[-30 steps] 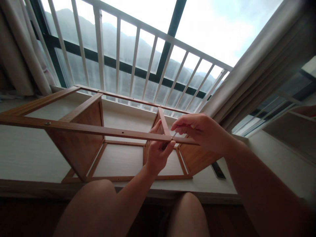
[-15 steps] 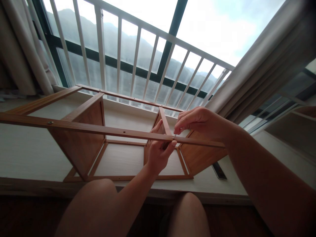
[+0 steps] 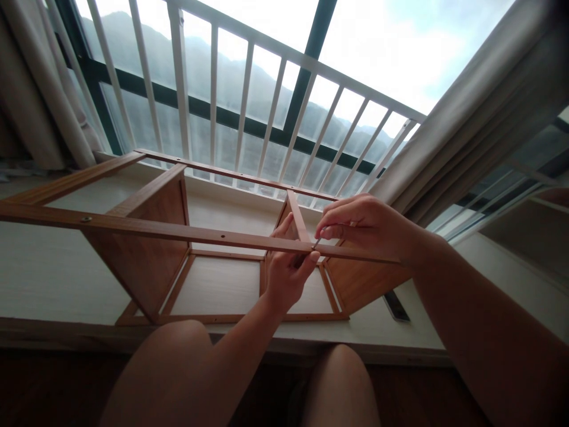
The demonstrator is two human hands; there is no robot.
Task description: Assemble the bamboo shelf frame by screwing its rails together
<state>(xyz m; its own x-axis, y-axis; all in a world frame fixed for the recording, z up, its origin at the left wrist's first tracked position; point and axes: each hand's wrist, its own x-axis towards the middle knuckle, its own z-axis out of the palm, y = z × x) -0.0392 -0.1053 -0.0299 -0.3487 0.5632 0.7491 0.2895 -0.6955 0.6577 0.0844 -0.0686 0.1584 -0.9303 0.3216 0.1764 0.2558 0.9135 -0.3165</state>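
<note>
A brown wooden shelf frame (image 3: 178, 230) stands in front of me, with panels set upright between its long rails. My left hand (image 3: 284, 276) is wrapped around the near rail where a divider panel (image 3: 297, 216) meets it; its thumb lies just below the joint. Above that same joint, my right hand (image 3: 351, 219) pinches a thin metal hex key (image 3: 316, 242). The key's lower tip touches the bolt spot on the rail's top face. Part of the key is hidden by my fingers.
A white railing (image 3: 249, 89) and a window stand behind the frame. Curtains hang at the left (image 3: 35, 89) and right (image 3: 471, 101). A dark phone (image 3: 395, 305) lies on the pale ledge (image 3: 48, 273) at the right. My knees are at the ledge's front edge.
My right hand has turned slightly and its fingers have shifted on the hex key, so more of the key shows. My left hand keeps its hold on the rail.
</note>
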